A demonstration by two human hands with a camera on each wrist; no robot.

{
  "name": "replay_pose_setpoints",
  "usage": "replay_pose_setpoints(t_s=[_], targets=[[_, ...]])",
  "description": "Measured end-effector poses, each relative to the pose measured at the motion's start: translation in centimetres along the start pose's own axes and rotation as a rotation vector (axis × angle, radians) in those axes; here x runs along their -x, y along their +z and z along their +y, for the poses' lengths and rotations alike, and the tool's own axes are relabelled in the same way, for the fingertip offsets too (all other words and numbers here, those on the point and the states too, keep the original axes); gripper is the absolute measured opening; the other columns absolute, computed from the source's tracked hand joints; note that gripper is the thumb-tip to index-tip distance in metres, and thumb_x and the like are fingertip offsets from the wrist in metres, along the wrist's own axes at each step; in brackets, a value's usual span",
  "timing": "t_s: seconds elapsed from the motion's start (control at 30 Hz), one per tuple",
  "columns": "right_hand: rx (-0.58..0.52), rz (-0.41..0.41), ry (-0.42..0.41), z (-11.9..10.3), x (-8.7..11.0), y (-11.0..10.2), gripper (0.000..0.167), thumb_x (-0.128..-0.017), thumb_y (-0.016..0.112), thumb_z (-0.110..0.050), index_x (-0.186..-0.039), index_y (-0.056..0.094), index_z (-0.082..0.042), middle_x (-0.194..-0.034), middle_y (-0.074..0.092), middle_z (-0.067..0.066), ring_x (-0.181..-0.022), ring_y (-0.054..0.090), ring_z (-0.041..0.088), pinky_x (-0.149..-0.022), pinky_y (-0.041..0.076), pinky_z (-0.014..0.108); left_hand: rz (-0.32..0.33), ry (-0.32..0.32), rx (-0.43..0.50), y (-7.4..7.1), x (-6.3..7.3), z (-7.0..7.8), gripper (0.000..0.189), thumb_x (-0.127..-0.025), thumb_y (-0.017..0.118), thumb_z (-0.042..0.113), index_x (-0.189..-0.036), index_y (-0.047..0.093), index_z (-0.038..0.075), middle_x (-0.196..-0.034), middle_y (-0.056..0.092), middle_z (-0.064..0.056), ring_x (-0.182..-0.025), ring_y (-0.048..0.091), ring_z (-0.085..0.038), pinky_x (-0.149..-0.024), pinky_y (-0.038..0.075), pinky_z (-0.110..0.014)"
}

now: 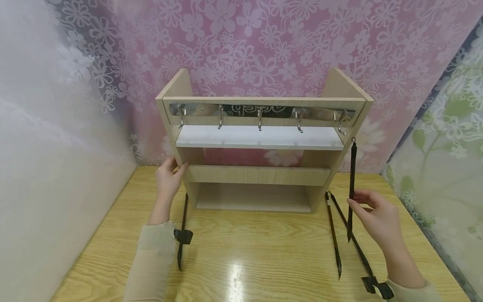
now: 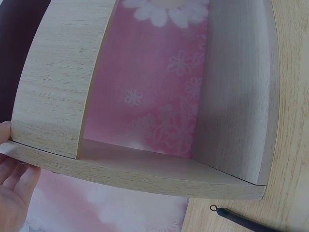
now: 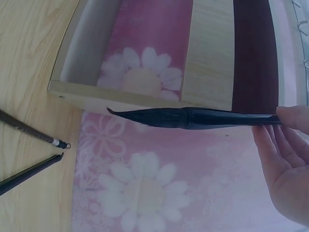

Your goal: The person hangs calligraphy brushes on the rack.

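My right hand (image 1: 379, 216) pinches a black calligraphy brush (image 1: 352, 172) between thumb and fingers. The brush stands upright, bristles down, its hanging loop just below the rightmost hook (image 1: 342, 121). In the right wrist view its dark bristle tip (image 3: 145, 117) points away from the fingers. With the thumb in front and the fingers behind, my left hand (image 1: 168, 178) grips the left side panel of a pale wooden shelf rack (image 1: 260, 175). A metal strip with several hooks (image 1: 260, 118) runs across the rack's upper front.
Two brushes lie on the wooden table (image 1: 234, 251) at the right: a brown-handled brush (image 1: 333, 233) and a dark brush (image 1: 362, 251) beneath the held one. Another brush (image 1: 183, 218) lies by the left forearm. Flowered pink cloth (image 1: 245, 54) hangs behind the rack.
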State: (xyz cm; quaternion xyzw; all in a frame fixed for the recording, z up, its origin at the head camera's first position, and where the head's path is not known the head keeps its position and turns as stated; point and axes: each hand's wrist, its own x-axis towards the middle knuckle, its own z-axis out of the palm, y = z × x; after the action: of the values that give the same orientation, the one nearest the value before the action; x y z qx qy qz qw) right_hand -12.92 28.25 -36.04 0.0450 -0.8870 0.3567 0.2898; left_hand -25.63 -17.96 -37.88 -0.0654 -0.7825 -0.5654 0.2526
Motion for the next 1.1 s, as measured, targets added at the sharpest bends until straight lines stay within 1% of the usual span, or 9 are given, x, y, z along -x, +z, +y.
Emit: replay_pose_setpoints(t_s=[0.1, 0.17, 0.23, 0.33, 0.43, 0.6, 0.63, 0.8, 1.1], targets=[[0.000, 0.007, -0.009, -0.3, -0.2, 0.2, 0.019, -0.076, 0.067, -0.004, -0.094, 0.063, 0.001, -0.081, 0.052, -0.025, -0.075, 0.047, -0.019, -0.061, 0.042, 0.001, -0.001, 0.002, -0.003, -0.1, 0.4, 1.3, 0.033, -0.083, 0.060, 0.005, -0.114, 0.055, -0.004, -0.110, 0.056, -0.023, -0.104, 0.053, -0.031, -0.081, 0.048, -0.042], [-0.007, 0.006, -0.010, -0.5, -0.4, 0.3, 0.019, -0.077, 0.067, -0.004, -0.094, 0.062, 0.001, -0.081, 0.054, -0.021, -0.075, 0.048, -0.018, -0.061, 0.042, 0.001, -0.001, 0.003, -0.014, -0.1, 0.7, 2.3, 0.033, -0.083, 0.059, 0.003, -0.115, 0.054, -0.005, -0.110, 0.056, -0.024, -0.104, 0.052, -0.033, -0.082, 0.048, -0.043], [-0.016, 0.005, -0.015, -0.7, -0.5, 0.4, 0.019, -0.077, 0.067, -0.004, -0.094, 0.062, 0.001, -0.081, 0.058, -0.013, -0.076, 0.048, -0.018, -0.061, 0.042, 0.001, -0.004, 0.005, -0.028, -0.2, 0.9, 3.0, 0.033, -0.084, 0.058, 0.002, -0.115, 0.053, -0.007, -0.110, 0.055, -0.026, -0.104, 0.052, -0.035, -0.082, 0.047, -0.044], [-0.023, 0.006, -0.030, -1.1, -0.7, 0.6, 0.020, -0.076, 0.068, -0.002, -0.094, 0.062, 0.002, -0.082, 0.062, 0.004, -0.076, 0.048, -0.018, -0.061, 0.042, 0.000, -0.005, -0.003, -0.026, -0.2, 1.0, 3.2, 0.033, -0.084, 0.058, 0.002, -0.115, 0.053, -0.007, -0.110, 0.055, -0.026, -0.104, 0.052, -0.036, -0.082, 0.047, -0.045], [-0.026, 0.008, -0.043, -1.4, -0.9, 0.6, 0.020, -0.075, 0.068, 0.000, -0.094, 0.062, 0.003, -0.084, 0.062, 0.014, -0.076, 0.048, -0.018, -0.061, 0.042, 0.000, -0.003, -0.009, -0.010, -0.2, 0.8, 2.6, 0.032, -0.083, 0.059, 0.003, -0.114, 0.054, -0.006, -0.110, 0.056, -0.025, -0.105, 0.052, -0.034, -0.083, 0.047, -0.044], [-0.027, 0.008, -0.044, -1.6, -0.9, 0.7, 0.020, -0.075, 0.067, 0.001, -0.094, 0.062, 0.004, -0.084, 0.062, 0.015, -0.076, 0.047, -0.019, -0.061, 0.042, 0.000, 0.000, -0.012, 0.004, 0.0, 0.2, 0.3, 0.033, -0.083, 0.062, 0.009, -0.114, 0.057, 0.000, -0.110, 0.058, -0.020, -0.104, 0.053, -0.029, -0.083, 0.048, -0.041], [-0.025, 0.008, -0.043, -1.6, -0.9, 0.8, 0.020, -0.075, 0.067, 0.000, -0.094, 0.062, 0.004, -0.084, 0.062, 0.015, -0.076, 0.047, -0.019, -0.061, 0.042, 0.000, -0.001, -0.010, 0.004, 0.0, 0.2, 0.1, 0.033, -0.083, 0.062, 0.011, -0.115, 0.057, 0.002, -0.110, 0.058, -0.019, -0.104, 0.053, -0.028, -0.082, 0.048, -0.040], [-0.019, 0.003, -0.035, -1.6, -1.0, 0.9, 0.020, -0.076, 0.067, -0.002, -0.095, 0.062, 0.003, -0.083, 0.062, 0.012, -0.075, 0.048, -0.018, -0.061, 0.042, 0.001, 0.001, -0.004, -0.004, 0.0, 0.1, -0.2, 0.035, -0.083, 0.063, 0.014, -0.115, 0.057, 0.004, -0.110, 0.058, -0.017, -0.105, 0.053, -0.026, -0.083, 0.048, -0.039], [-0.028, -0.013, -0.032, -1.7, -1.2, 0.9, 0.021, -0.076, 0.068, -0.002, -0.096, 0.062, 0.003, -0.086, 0.062, 0.015, -0.076, 0.047, -0.019, -0.061, 0.042, 0.000, 0.009, 0.005, -0.005, 0.1, 0.1, -0.2, 0.035, -0.082, 0.063, 0.011, -0.115, 0.057, 0.001, -0.111, 0.058, -0.018, -0.105, 0.053, -0.027, -0.083, 0.048, -0.040]])
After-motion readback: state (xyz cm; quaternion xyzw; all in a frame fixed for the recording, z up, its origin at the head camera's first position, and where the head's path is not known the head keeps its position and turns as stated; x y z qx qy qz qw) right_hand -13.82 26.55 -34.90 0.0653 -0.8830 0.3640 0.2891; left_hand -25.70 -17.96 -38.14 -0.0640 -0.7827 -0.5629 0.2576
